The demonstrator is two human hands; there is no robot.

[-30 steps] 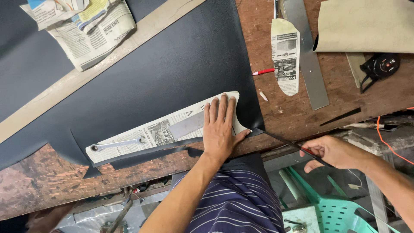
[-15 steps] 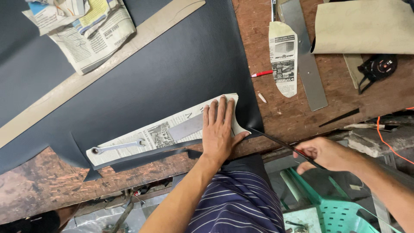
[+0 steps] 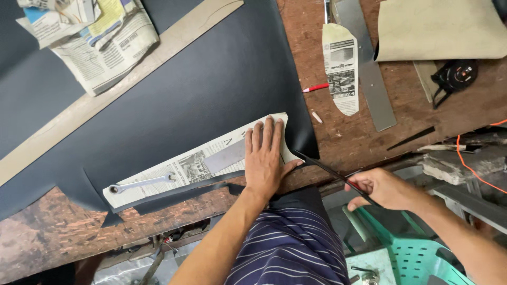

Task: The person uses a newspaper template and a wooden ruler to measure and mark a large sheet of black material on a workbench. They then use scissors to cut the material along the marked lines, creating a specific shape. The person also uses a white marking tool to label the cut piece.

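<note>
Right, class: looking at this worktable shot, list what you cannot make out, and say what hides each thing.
Head view, the only one:
- Scissors: handles buried in the right hand, so the grip is unclear.
- Newspaper pattern: partly covered by the left hand and a spanner.
- Dark sheet: cut off by the top and left edges.
- Black object: too small to identify.

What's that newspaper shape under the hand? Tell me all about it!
The newspaper pattern is a long, flat piece cut from printed newsprint, with a curved wider end. It lies on the dark sheet near the table's front edge. The left hand presses flat on its wider end, and a metal spanner lies on its narrow end. Scissors in the right hand reach its corner.
</note>
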